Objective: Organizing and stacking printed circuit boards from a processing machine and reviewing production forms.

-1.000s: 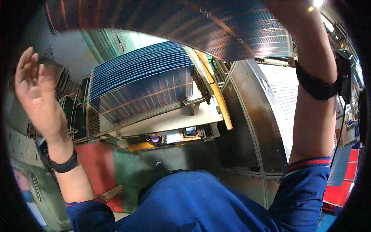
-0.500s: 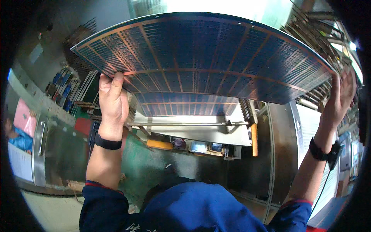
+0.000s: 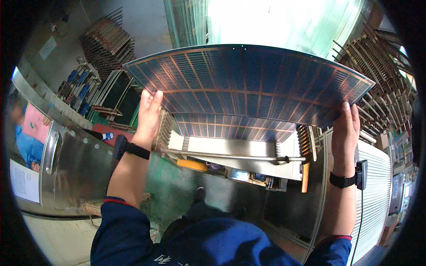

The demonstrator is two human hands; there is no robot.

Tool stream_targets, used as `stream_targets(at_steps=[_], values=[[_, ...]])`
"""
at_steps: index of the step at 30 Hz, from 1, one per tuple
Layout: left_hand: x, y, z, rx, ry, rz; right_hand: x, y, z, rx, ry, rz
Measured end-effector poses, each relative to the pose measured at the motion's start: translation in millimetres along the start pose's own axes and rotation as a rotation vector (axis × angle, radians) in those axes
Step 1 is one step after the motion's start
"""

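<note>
I hold a wide, dark blue circuit board panel (image 3: 248, 80) with copper-coloured grid lines, tilted in front of me. My left hand (image 3: 150, 113) grips its lower left edge, thumb on the near face. At the lower right corner, my right hand (image 3: 346, 128) is closed on the same panel, its other fingers partly hidden behind it. Below and behind it, a second, similar panel (image 3: 230, 126) stands in a rack (image 3: 235, 155) with a metal bar across the front and coil-like slotted sides.
Slotted racks (image 3: 377, 80) crowd the far right, and another stack of racks (image 3: 108, 40) stands far left. A metal cabinet (image 3: 80, 168) is at my left, with a person in blue sleeves (image 3: 27, 144) beyond it. White ribbed sheeting (image 3: 372, 186) lies at right.
The held panel has come lower and nearer the rack in the picture. My right hand, flat at the panel's side before, now has its fingers closed round the corner.
</note>
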State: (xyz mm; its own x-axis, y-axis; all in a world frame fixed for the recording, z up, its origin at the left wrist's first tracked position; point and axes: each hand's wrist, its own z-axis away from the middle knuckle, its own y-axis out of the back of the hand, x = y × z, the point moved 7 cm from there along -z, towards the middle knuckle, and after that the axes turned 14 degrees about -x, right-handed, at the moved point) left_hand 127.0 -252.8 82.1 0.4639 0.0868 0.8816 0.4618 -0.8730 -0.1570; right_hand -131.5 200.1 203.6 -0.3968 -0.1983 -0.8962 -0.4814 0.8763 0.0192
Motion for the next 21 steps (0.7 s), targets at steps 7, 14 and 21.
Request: stream_targets(at_steps=[7,14,21], values=[[-13.7,-3.7,1.1,0.019,0.04,-0.06,39.7,-0.9,-32.1,-0.115,-0.129,-0.022],[-13.9,0.1,-2.1,-0.002,0.048,-0.064,95.0,-6.6,-51.5,-0.189,-0.053,-0.359],[-8.7,5.8,4.8,-0.003,0.07,-0.233,130.8,10.9,-22.9,-0.118,-0.123,-0.318]])
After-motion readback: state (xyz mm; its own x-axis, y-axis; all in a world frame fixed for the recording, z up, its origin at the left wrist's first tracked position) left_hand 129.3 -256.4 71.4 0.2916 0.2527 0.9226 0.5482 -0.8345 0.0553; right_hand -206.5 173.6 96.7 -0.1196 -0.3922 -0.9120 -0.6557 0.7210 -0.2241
